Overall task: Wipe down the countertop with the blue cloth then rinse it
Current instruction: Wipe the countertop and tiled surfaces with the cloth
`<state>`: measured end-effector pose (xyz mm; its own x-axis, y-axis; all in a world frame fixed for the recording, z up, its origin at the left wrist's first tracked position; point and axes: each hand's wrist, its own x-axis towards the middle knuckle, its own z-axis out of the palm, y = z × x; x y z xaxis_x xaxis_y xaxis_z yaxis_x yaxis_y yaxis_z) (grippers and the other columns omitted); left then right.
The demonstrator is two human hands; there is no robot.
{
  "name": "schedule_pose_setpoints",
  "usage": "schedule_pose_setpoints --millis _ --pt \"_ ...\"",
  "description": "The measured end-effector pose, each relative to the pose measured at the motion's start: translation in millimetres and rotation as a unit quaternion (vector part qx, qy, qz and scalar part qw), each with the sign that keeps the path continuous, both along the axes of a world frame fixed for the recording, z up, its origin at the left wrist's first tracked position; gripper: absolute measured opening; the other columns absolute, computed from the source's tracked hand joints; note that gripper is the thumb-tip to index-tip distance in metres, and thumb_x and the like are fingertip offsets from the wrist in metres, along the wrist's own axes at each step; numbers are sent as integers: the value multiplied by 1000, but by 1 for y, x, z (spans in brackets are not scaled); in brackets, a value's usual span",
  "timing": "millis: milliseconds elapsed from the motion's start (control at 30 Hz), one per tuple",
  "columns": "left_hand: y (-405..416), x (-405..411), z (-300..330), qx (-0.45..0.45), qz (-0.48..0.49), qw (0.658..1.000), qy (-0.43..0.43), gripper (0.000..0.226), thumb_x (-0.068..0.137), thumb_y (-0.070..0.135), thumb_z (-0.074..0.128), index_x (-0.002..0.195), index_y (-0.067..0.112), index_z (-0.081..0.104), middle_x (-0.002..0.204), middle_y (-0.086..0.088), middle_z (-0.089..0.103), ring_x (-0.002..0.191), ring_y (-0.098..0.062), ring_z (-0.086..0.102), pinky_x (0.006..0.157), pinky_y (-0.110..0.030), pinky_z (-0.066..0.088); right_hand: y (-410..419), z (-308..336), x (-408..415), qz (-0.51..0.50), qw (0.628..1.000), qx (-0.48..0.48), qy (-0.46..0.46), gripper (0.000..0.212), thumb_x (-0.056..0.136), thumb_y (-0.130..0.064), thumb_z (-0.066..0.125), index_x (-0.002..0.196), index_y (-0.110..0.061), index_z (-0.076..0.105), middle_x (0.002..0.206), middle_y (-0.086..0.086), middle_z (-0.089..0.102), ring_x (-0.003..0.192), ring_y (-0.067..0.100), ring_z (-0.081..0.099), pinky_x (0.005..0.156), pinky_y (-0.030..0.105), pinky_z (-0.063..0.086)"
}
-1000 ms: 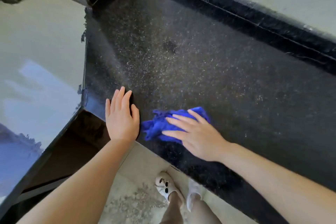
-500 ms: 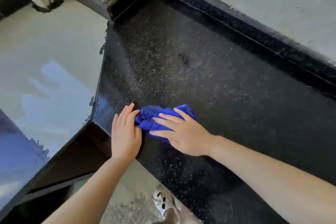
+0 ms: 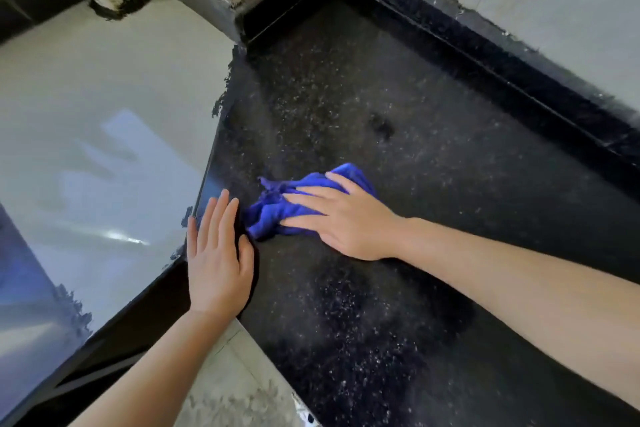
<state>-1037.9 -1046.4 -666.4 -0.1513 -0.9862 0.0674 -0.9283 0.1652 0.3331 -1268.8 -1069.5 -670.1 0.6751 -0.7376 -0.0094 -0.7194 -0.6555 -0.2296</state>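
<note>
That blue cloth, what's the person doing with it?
The person is wiping a black speckled countertop. Their right hand presses flat on the crumpled blue cloth near the counter's left edge. Their left hand rests flat on the counter beside the cloth. White specks still dot the surface, and no rinsing has started.

no readable text, no labels, no brands, no numbers

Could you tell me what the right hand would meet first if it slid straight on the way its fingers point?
Probably the left hand. The right hand presses the blue cloth flat, fingers aimed left; the cloth's leading edge nearly touches the left hand's fingers on the countertop.
</note>
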Motion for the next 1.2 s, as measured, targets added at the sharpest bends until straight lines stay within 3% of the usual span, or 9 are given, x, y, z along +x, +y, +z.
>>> schedule_pose_setpoints --millis 67,100,200,300,467,733,900,1033,1200 --pt "0 1 0 12 -5 1000 -7 54 91 31 25 140 13 36 150 -4 31 141 -16 19 117 -33 1 -45 2 -35 -1 1000 -2 31 51 87 -28 31 136 -35 43 149 -4 37 136 17 33 111 46 21" --pt "-1 2 0 17 -8 1000 -8 53 92 32 24 142 15 34 150 -3 31 141 -15 18 117 -34 1 -77 2 -55 -79 996 -7 37 51 89 -27 30 139 -34 39 151 -1 33 139 18 29 111 45 19" --pt "0 2 -2 10 -19 1000 -4 50 94 29 26 142 17 31 149 -1 33 140 -15 21 116 -37 6 -163 3 -109 -397 917 -17 16 49 96 -20 33 143 -29 32 151 10 29 139 25 25 111 49 18" --pt "-3 5 -5 -4 -27 1000 11 48 94 27 28 141 19 29 148 1 32 140 -14 22 115 -40 11 -217 2 -107 -507 862 7 12 47 98 -25 31 145 -30 26 155 7 18 143 23 14 112 52 10" --pt "-4 6 -9 -20 -29 999 18 46 96 30 26 142 21 26 148 1 32 140 -15 20 114 -42 13 -254 6 -10 -377 926 12 -7 49 97 -24 30 144 -35 27 157 1 16 144 20 11 113 51 8" --pt "-2 4 -6 -36 25 996 74 51 93 25 30 142 10 29 150 -11 30 140 -19 17 117 -40 5 -71 2 90 -133 991 1 -32 50 93 -23 39 141 -36 37 153 -4 29 142 17 20 113 43 11" --pt "28 9 -1 -8 126 991 48 49 87 23 28 126 8 53 137 -11 50 129 -25 44 110 -52 22 27 11 100 -157 982 54 -84 47 85 -28 34 126 -33 56 137 -1 52 128 22 45 104 45 33" --pt "102 47 -1 -13 57 998 17 40 76 17 35 111 16 53 122 -11 60 114 -26 54 102 -47 38 69 21 114 -211 970 62 -99 39 76 -16 55 111 -29 66 117 3 63 106 29 59 88 47 45" --pt "163 133 28 11 138 990 24 38 67 -4 62 102 7 67 98 -9 69 82 -30 67 66 -35 55 90 55 166 -167 974 132 -74 45 91 -13 47 132 -33 48 127 -1 51 117 26 44 94 41 35"
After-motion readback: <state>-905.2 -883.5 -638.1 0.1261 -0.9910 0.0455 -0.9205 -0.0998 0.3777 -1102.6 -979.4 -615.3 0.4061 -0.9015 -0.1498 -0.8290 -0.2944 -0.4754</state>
